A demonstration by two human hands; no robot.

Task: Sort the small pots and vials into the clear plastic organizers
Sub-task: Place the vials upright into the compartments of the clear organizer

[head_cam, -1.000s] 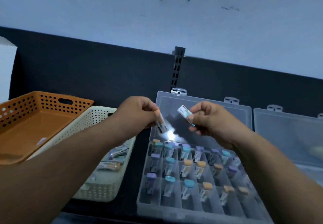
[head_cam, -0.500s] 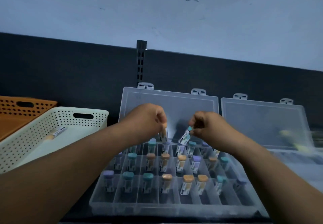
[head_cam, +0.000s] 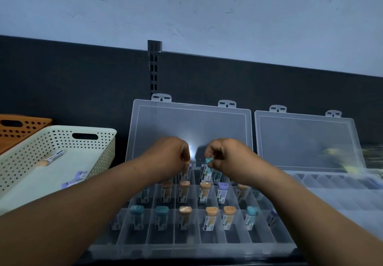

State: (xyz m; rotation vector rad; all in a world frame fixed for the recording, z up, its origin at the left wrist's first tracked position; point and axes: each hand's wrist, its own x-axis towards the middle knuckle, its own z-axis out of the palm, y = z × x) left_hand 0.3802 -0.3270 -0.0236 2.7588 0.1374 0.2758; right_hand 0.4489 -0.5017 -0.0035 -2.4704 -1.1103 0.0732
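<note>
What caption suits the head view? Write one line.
The left hand grips a labelled vial and the right hand pinches a teal-capped vial at the back row of the clear organizer.

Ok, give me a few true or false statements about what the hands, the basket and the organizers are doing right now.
1. The right hand pinches a teal-capped vial. True.
2. The left hand lies flat on the table. False: it holds a vial over the left organizer.
3. The white basket holds nothing. False: several vials lie in it.
4. The left organizer and the right organizer both have their lids open. True.
</note>
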